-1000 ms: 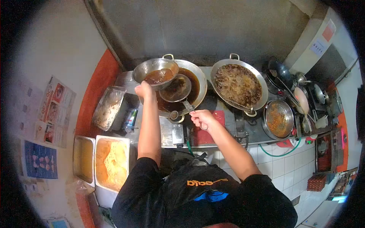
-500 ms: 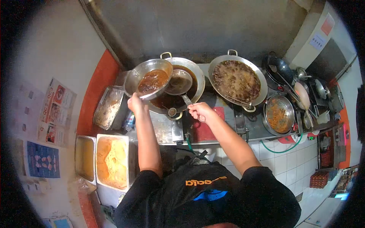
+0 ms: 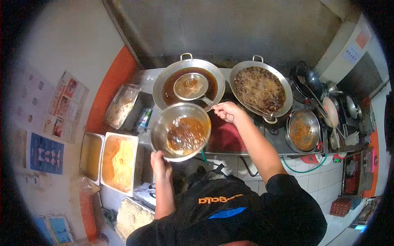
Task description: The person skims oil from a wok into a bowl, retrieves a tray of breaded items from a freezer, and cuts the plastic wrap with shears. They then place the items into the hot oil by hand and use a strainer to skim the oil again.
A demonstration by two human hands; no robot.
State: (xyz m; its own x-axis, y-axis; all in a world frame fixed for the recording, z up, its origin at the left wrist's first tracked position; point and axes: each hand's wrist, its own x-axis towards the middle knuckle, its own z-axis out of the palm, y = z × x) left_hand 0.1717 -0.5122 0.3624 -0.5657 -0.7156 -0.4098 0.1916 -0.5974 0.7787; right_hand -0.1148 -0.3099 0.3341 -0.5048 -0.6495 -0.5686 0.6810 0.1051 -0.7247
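Observation:
My left hand point(image 3: 161, 162) grips the rim of a metal bowl point(image 3: 158, 137), which holds brown liquid with dark bits. The bowl is in front of the left wok point(image 3: 158, 90) and overlaps its near edge in this view. That wok contains dark brown oil. My right hand point(image 3: 225, 112) is closed round the handle of a round strainer point(image 3: 191, 87), whose mesh is over the oil with some dark residue in it.
To the right, a second wok point(image 3: 260, 90) has bubbling oil with dark pieces. Beside it stands a metal bowl point(image 3: 303, 129) with orange-brown crumbs. At left are a tray of pale orange batter or flour point(image 3: 121, 162), a tray with yellowish liquid point(image 3: 91, 158) and a messy metal tray point(image 3: 123, 106).
My left hand has brought the bowl from above the left side of the wok down and right, nearer my body. The strainer stays over the oil in my right hand.

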